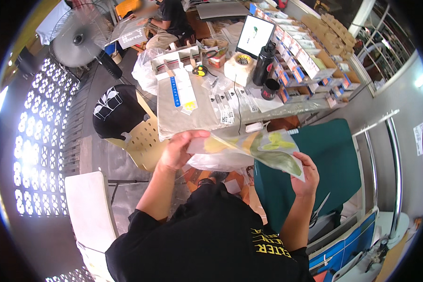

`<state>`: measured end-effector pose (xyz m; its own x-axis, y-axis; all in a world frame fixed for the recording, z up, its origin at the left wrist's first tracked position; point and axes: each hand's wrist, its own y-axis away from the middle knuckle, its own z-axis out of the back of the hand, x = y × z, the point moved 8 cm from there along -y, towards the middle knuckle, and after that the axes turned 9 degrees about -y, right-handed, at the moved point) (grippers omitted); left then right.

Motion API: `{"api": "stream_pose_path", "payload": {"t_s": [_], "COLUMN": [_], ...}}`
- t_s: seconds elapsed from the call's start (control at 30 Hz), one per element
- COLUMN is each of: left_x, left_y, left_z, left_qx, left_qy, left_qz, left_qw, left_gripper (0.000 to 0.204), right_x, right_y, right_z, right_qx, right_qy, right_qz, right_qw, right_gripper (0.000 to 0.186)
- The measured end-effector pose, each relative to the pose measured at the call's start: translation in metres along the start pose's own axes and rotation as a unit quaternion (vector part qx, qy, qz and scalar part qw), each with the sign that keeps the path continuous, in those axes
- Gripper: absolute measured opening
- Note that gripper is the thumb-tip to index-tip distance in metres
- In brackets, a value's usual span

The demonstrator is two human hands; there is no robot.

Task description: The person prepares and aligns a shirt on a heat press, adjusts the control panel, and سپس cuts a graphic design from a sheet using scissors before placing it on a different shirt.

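Observation:
A limp, translucent printed sheet (276, 159) with green leaf shapes and yellow patches stretches between my hands, in front of my body. My left hand (177, 149) pinches its left end, thumb and fingers pressed together, close to the table's front edge. Its right end is gripped by my right hand (307, 175), which is lower and over a dark green flat surface (336, 155). The middle of the sheet curls and sags, so part of its print is folded out of sight. Behind it hangs whitish plastic (216, 162).
The cloth-covered table (178, 123) ahead bears a tape measure (200, 70), a tablet (255, 35), a black bottle (264, 63), a black cup (270, 89) and several boxes (310, 61). A beige chair (143, 141) stands left, scissors (318, 210) lie right. A person (171, 21) sits beyond, near a fan (77, 40).

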<state>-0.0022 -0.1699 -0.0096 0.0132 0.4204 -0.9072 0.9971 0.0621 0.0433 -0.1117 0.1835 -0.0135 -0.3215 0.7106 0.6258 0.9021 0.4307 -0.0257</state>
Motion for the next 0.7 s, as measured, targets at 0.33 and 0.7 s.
{"api": "stream_pose_path", "payload": {"t_s": [0.33,0.7], "left_x": [-0.118,-0.168], "left_y": [0.043,0.102], "left_z": [0.030,0.071], "left_qx": [-0.070,-0.375], "left_qy": [-0.221,-0.394], "left_qz": [-0.168,-0.212], "left_qw": [0.958,0.812], "left_gripper": [0.068,0.012], "right_x": [-0.021,-0.033], "right_y": [-0.057,-0.091], "right_z": [-0.109,-0.160], "right_qx": [0.022,0.043], "right_qy": [0.297,0.421], "right_qz": [0.077,0.132], "right_qw": [0.951,0.896], "right_gripper": [0.014,0.016]}}
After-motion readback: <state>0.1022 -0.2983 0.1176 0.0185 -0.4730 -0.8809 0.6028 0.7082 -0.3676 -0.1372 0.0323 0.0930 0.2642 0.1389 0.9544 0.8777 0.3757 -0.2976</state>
